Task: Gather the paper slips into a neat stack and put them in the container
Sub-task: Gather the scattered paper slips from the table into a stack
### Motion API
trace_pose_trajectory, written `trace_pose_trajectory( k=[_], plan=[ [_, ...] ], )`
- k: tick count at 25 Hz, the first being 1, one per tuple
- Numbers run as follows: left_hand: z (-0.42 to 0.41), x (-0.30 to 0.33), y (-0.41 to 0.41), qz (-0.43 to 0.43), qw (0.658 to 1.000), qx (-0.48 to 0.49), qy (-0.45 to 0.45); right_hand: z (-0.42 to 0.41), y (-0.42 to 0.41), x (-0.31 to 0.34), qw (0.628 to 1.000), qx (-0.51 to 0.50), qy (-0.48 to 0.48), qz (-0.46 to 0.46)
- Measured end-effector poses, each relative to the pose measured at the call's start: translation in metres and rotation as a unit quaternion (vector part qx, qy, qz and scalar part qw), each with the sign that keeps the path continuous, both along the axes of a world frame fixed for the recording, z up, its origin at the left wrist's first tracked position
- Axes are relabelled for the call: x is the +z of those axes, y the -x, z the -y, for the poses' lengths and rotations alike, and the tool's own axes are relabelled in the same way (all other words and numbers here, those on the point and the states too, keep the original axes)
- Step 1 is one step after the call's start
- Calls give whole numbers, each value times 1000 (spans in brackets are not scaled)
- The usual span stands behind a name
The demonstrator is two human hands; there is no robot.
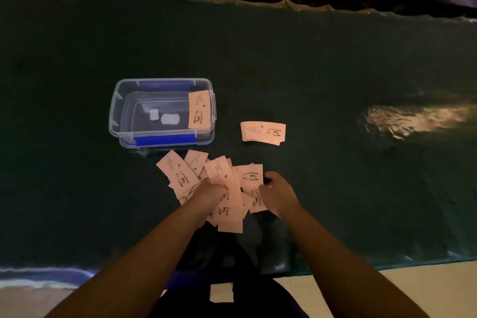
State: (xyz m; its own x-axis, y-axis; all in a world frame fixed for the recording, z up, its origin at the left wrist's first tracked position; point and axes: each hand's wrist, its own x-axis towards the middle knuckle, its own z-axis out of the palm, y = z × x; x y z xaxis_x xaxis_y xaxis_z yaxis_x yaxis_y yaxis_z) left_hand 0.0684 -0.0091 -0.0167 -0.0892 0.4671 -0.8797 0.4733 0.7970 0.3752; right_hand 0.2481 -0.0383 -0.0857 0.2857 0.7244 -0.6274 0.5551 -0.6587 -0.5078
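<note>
- both bare forearms reach forward from the bottom of the view, nearest the camera, out over the wide dark green cloth-covered table [309,64].
- clear rectangular plastic container with blue side latches [162,112] serves as the landmark; it stands open, with one pale printed slip [200,109] leaning against its right inner wall.
- loose fan of pale pink printed paper slips [180,175] lies just in front of the container, spreading toward its front right; their long axes point every which way.
- small squared stack of the same slips [263,131] sits to the right of the container, apart from it, its long axis running left to right.
- left hand [210,196] is curled down on the middle of the fan, fingers closed over several slips.
- right hand [277,192] presses the fan's right edge, fingers bent; whether it pinches any slip i cannot tell.
- the left hand is nearer the container, so the gathered slips would likely travel forward and left.
</note>
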Motion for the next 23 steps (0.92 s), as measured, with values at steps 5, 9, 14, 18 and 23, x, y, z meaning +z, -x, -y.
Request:
trace_pose_trajectory(
  k=[5, 9, 14, 18, 23],
  plan=[
    [2, -5, 9, -1, 1000, -3, 3, -46, -5, 10, 993, 114, 15, 9],
    [2, -3, 6, -7, 1000, -26, -4, -60, -7, 14, 941, 305, 51, 139],
    [-2, 1, 1, -26, 998, -56, -13, -42, 4, 6, 912, 325, 13, 252],
    [-3, 1, -2, -36, 998, -57, -9, -24, 6, 2, 914, 323, -5, 246],
    [0, -2, -2, -24, 998, -48, -15, 4, 1, 7, 919, 280, 57, 272]
  ],
)
